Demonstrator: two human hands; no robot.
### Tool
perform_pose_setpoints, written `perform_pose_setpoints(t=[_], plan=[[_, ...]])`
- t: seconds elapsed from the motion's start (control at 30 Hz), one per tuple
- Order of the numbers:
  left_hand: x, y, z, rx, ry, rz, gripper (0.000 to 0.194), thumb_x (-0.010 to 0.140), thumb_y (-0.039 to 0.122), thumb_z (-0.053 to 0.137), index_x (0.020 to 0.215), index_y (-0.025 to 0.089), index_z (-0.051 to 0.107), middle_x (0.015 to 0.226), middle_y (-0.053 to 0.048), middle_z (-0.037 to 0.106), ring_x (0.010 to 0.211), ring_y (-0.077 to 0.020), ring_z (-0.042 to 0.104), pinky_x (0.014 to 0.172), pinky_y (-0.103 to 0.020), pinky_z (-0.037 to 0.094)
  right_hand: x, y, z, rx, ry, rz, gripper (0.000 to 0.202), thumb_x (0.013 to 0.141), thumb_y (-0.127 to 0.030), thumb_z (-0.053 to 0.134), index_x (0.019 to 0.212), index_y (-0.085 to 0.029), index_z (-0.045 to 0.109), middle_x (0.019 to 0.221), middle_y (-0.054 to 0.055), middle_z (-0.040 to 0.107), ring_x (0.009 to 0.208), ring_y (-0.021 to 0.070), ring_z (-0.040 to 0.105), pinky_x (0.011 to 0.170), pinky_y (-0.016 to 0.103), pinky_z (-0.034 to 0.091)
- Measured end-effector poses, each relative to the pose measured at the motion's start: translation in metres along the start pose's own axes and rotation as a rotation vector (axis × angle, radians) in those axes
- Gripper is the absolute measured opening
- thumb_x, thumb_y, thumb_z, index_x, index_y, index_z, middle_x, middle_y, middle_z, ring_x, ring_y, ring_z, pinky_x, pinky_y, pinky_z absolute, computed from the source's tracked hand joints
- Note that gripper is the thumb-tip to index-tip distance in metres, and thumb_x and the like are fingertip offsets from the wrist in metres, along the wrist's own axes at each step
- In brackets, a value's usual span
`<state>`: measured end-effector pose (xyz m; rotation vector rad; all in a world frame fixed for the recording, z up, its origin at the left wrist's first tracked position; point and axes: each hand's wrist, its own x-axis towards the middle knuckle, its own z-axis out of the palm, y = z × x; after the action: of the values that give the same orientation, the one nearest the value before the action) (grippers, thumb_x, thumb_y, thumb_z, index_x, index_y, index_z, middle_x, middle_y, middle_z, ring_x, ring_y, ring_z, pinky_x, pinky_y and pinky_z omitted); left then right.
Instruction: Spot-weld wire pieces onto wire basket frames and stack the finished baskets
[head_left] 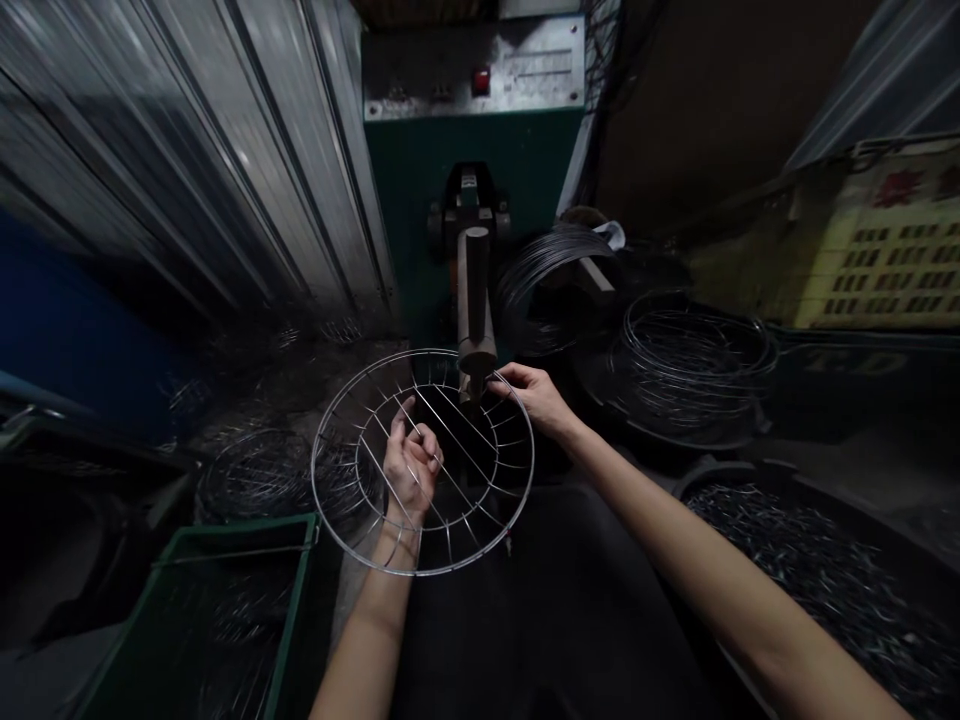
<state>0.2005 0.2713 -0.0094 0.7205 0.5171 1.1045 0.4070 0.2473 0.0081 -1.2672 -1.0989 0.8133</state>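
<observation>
A round wire rack [325,512], two rings joined by short spokes with straight bars across the middle, is held tilted under the arm of a green machine [390,190]. My left hand [412,465] is below the rack, seen through its bars, palm up with fingers curled near the inner ring. What its fingertips grip, if anything, is hard to make out. My right hand [536,395] pinches the rack's outer rim at the upper right, beside the machine's cylindrical electrode [477,355].
Wire coils [555,255] hang right of the machine, and wire rings [694,365] are piled farther right. A tub of small metal pieces [795,570] is at lower right. A green crate [300,590] is at lower left; a yellow crate [885,250] is at right.
</observation>
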Motion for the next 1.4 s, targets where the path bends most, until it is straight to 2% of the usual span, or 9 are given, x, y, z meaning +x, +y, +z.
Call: perform_pose_setpoints(t=[0.17,0.27,0.37,0.5,0.7,0.87,1.0,1.2,1.4], plan=[[-0.001,0.005,0.006,-0.001,-0.097,0.025,0.028,0.084,0.040,0.047,0.103,0.021,0.052,0.050,0.005,0.047,0.037,-0.0080,0.039,0.036,-0.017,0.030,-0.011,0.006,-0.004,0.117,0.024,0.069,0.031,0.063,-0.039,0.075,0.087,-0.021,0.067,0.080,0.000,0.068,0.074,0.0147,0.061,0.073,0.029,0.049],[-0.003,0.003,0.009,0.003,-0.049,0.046,0.019,0.083,0.037,0.049,0.092,0.021,0.049,0.049,0.006,0.048,0.037,-0.0082,0.040,0.036,-0.016,0.030,-0.026,0.003,-0.009,0.091,0.030,0.082,0.035,0.065,-0.039,0.075,0.094,-0.021,0.066,0.087,0.000,0.068,0.077,0.0138,0.061,0.073,0.028,0.048],[-0.004,-0.002,0.009,0.018,0.002,0.090,0.018,0.083,0.037,0.049,0.092,0.022,0.047,0.050,0.005,0.049,0.039,-0.0092,0.042,0.037,-0.016,0.031,-0.030,-0.001,-0.011,0.036,0.039,0.080,0.034,0.065,-0.042,0.075,0.090,-0.019,0.066,0.085,0.001,0.068,0.075,0.0137,0.060,0.071,0.028,0.047],[-0.002,-0.003,0.008,0.019,0.003,0.099,0.019,0.083,0.039,0.049,0.092,0.023,0.045,0.051,0.006,0.049,0.040,-0.0088,0.042,0.038,-0.016,0.031,-0.016,-0.003,-0.006,0.007,0.054,0.059,0.034,0.062,-0.046,0.075,0.079,-0.018,0.065,0.074,-0.001,0.065,0.067,0.0129,0.056,0.065,0.027,0.045],[0.001,-0.001,0.002,0.015,0.009,0.089,0.017,0.082,0.037,0.049,0.090,0.023,0.045,0.050,0.006,0.048,0.039,-0.0088,0.041,0.039,-0.016,0.030,-0.005,-0.002,0.001,0.002,0.025,0.056,0.035,0.062,-0.048,0.074,0.078,-0.017,0.066,0.071,0.000,0.064,0.063,0.0118,0.053,0.062,0.026,0.043],[0.000,0.001,0.004,-0.029,-0.014,0.036,0.015,0.082,0.036,0.050,0.083,0.022,0.046,0.053,0.004,0.050,0.042,-0.0089,0.044,0.040,-0.017,0.033,-0.024,0.001,-0.010,0.034,0.075,0.062,0.037,0.061,-0.043,0.077,0.086,-0.019,0.064,0.080,0.000,0.066,0.072,0.0136,0.057,0.068,0.028,0.045],[-0.004,0.000,0.009,0.001,0.050,0.077,0.020,0.081,0.040,0.054,0.082,0.022,0.045,0.053,0.004,0.052,0.042,-0.0094,0.045,0.039,-0.017,0.033,-0.038,-0.002,-0.017,-0.011,0.061,0.072,0.036,0.064,-0.042,0.076,0.090,-0.020,0.064,0.085,0.001,0.066,0.077,0.0144,0.058,0.072,0.028,0.046],[-0.002,-0.004,0.007,-0.014,0.068,0.121,0.025,0.079,0.044,0.056,0.081,0.022,0.043,0.052,0.005,0.052,0.041,-0.0093,0.045,0.039,-0.017,0.034,-0.017,-0.008,-0.003,-0.047,0.079,0.031,0.035,0.063,-0.048,0.074,0.076,-0.018,0.063,0.069,-0.002,0.061,0.064,0.0121,0.052,0.063,0.027,0.043],[0.002,-0.002,0.000,-0.008,0.052,0.124,0.026,0.080,0.044,0.056,0.078,0.022,0.041,0.054,0.005,0.053,0.041,-0.0093,0.046,0.038,-0.017,0.033,-0.007,-0.004,0.006,-0.026,0.067,0.024,0.036,0.062,-0.051,0.074,0.074,-0.018,0.063,0.070,-0.001,0.063,0.065,0.0133,0.054,0.065,0.028,0.045]])
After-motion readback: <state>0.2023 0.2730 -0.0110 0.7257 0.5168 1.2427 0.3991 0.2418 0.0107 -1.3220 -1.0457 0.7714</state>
